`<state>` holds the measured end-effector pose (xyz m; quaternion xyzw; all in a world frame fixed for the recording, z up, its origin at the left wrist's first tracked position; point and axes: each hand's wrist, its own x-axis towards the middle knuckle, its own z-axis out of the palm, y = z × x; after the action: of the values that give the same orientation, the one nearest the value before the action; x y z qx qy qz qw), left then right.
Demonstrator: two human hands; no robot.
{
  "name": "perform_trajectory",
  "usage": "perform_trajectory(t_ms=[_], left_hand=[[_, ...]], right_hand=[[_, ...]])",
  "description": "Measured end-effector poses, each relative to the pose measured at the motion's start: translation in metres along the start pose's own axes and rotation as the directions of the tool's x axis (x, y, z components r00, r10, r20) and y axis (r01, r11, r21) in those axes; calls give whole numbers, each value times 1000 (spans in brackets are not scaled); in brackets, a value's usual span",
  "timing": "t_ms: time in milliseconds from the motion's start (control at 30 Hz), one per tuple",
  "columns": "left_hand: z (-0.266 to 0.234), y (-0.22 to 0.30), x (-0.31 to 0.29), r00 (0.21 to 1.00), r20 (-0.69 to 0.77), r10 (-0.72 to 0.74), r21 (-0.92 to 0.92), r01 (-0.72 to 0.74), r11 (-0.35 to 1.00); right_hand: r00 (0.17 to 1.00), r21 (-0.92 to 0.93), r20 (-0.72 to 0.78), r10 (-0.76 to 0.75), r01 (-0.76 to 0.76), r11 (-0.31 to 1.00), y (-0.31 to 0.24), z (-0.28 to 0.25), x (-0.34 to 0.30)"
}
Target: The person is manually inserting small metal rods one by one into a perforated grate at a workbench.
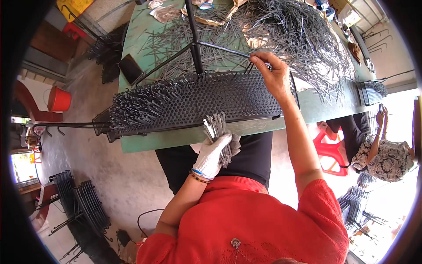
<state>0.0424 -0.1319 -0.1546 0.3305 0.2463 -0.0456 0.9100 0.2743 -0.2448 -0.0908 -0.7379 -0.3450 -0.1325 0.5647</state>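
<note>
The black rack (224, 94) on the counter (193, 141) bristles with strips (136, 108) toward its left end, the remaining holes looking bare, while before it the left hand (213, 154) clamps a bundle (216, 125) in gloved fingers, and above its right I can't tell whether the right hand (274, 78) grips the bar (224, 49).

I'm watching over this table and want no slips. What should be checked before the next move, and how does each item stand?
1. Bundle of grey strips gripped in the gloved left hand: ok.
2. Uncovered holes in the black perforated tray: ok, toward its right side.
3. Right hand gloved: not ok, it is bare.
4. Right fingertips clear of the metal bar: cannot tell; they overlap in view.
5. Loose strips on the green table: ok, plenty.
</note>
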Motion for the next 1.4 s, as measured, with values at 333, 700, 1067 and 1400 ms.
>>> perform_trajectory(t_ms=[333, 700, 1067, 1400], left_hand=[[0, 0, -1, 1000, 16, 3, -1, -3, 1000], [-5, 4, 2, 1000, 20, -9, 41, 8, 999], [-4, 6, 4, 1000, 8, 0, 52, 0, 999], [-4, 7, 4, 999, 23, -24, 39, 23, 999]], right_hand=[[997, 29, -24, 68, -67, 997, 7, 2, -2], [999, -52, 44, -12, 14, 999, 11, 4, -6], [998, -251, 23, -61, 65, 966, 19, 12, -21], [921, -385, 126, -370, 389, 837, 17, 14, -18]])
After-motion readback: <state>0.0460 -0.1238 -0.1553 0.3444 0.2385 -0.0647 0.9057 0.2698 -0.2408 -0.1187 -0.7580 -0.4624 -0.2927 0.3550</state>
